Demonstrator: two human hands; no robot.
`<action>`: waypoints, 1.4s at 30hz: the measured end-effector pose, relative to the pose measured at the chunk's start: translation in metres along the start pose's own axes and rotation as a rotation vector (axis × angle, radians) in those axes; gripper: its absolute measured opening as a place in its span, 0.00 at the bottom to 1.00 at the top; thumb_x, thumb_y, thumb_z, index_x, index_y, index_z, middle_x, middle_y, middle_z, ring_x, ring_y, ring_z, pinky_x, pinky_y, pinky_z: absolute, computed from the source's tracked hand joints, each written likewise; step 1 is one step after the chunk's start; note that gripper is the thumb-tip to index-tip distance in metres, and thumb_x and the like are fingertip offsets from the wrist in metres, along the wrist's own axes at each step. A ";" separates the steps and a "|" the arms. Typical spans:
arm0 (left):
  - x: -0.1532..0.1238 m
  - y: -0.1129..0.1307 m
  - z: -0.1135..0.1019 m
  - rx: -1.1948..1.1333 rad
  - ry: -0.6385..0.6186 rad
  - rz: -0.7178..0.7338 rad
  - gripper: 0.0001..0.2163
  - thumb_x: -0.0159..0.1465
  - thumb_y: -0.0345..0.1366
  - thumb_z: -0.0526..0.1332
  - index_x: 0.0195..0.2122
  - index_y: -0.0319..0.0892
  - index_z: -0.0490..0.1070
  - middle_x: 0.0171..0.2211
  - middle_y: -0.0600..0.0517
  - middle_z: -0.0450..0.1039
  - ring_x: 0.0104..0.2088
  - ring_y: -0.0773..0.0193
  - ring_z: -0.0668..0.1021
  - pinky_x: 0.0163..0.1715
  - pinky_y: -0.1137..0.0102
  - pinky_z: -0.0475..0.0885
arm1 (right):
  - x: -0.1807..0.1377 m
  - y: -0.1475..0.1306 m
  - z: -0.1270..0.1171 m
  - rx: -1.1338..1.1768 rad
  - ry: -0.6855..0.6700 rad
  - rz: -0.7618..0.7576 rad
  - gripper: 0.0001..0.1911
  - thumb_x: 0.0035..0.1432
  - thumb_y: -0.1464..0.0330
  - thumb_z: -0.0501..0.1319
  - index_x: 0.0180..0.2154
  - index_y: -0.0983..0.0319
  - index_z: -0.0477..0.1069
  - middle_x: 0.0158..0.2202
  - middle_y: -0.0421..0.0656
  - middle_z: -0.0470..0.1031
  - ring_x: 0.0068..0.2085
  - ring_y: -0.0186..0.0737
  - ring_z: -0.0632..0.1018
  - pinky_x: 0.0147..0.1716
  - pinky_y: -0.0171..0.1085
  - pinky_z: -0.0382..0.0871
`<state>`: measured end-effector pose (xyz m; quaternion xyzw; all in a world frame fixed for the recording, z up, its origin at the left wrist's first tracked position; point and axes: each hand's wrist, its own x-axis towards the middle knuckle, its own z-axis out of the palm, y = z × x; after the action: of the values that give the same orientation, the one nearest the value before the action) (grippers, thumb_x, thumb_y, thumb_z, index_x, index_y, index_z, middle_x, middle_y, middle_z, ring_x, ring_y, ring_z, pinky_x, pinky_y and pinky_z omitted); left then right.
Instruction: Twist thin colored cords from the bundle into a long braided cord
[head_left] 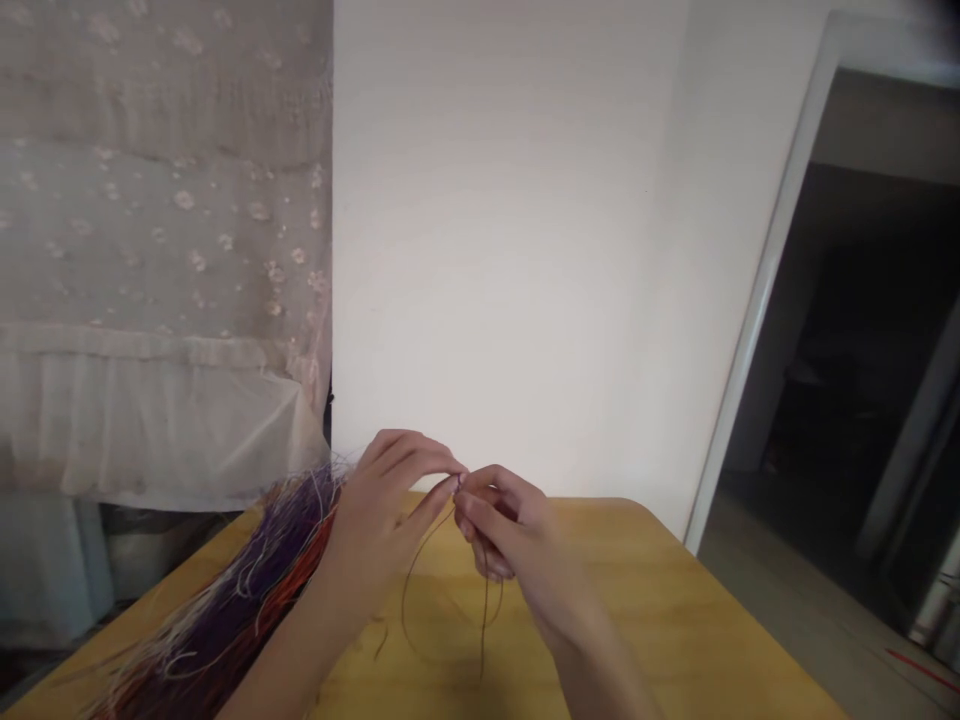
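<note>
My left hand (397,490) and my right hand (502,520) meet above the table, their fingertips almost touching. Between the left thumb and forefinger a small pale piece is pinched, too small to make out. A thin brown strand (403,600) runs from that pinch and hangs in a loose loop. My right thumb and forefinger close on the strand beside the piece, the other fingers curled beneath. One tail of the strand drops straight down below the right hand. Beside my left forearm lies a thick bundle of purple, orange and whitish strands (259,570), partly covered by the arm.
The yellow wooden table (645,600) has a rounded far corner against the white wall (510,250). A short loose strand bit (381,640) shows near my left forearm. A flowered lace curtain (165,230) hangs at left. A dark doorway (847,330) opens at right.
</note>
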<state>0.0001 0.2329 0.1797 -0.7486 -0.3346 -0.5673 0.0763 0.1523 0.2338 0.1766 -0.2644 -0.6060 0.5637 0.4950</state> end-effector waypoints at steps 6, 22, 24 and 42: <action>-0.002 0.008 0.008 -0.708 0.053 -0.568 0.09 0.62 0.39 0.61 0.26 0.43 0.71 0.28 0.55 0.70 0.33 0.66 0.71 0.36 0.72 0.65 | -0.004 -0.005 -0.001 0.131 -0.210 0.011 0.06 0.57 0.67 0.62 0.30 0.62 0.67 0.21 0.32 0.63 0.15 0.20 0.54 0.17 0.30 0.48; -0.001 0.005 -0.009 -0.675 -0.100 -0.644 0.18 0.67 0.48 0.50 0.32 0.42 0.72 0.31 0.51 0.71 0.33 0.63 0.72 0.35 0.69 0.67 | -0.001 -0.001 -0.005 0.044 -0.057 -0.068 0.07 0.58 0.67 0.62 0.31 0.63 0.68 0.22 0.34 0.65 0.16 0.21 0.56 0.17 0.30 0.48; 0.000 0.006 -0.014 -0.625 -0.298 -0.620 0.18 0.67 0.48 0.49 0.31 0.42 0.70 0.27 0.53 0.68 0.30 0.64 0.70 0.32 0.69 0.65 | -0.001 -0.001 -0.007 0.042 -0.027 -0.078 0.08 0.57 0.66 0.62 0.30 0.63 0.68 0.22 0.34 0.66 0.16 0.21 0.56 0.17 0.30 0.48; -0.003 0.024 -0.009 -0.477 -0.476 -0.567 0.12 0.65 0.44 0.55 0.31 0.43 0.69 0.27 0.54 0.67 0.31 0.63 0.69 0.33 0.69 0.63 | -0.002 -0.003 -0.007 0.061 0.062 -0.057 0.10 0.53 0.63 0.66 0.30 0.64 0.72 0.19 0.35 0.66 0.16 0.22 0.57 0.17 0.31 0.49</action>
<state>0.0069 0.2088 0.1864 -0.7337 -0.3947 -0.4389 -0.3366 0.1599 0.2345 0.1784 -0.2494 -0.5801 0.5592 0.5372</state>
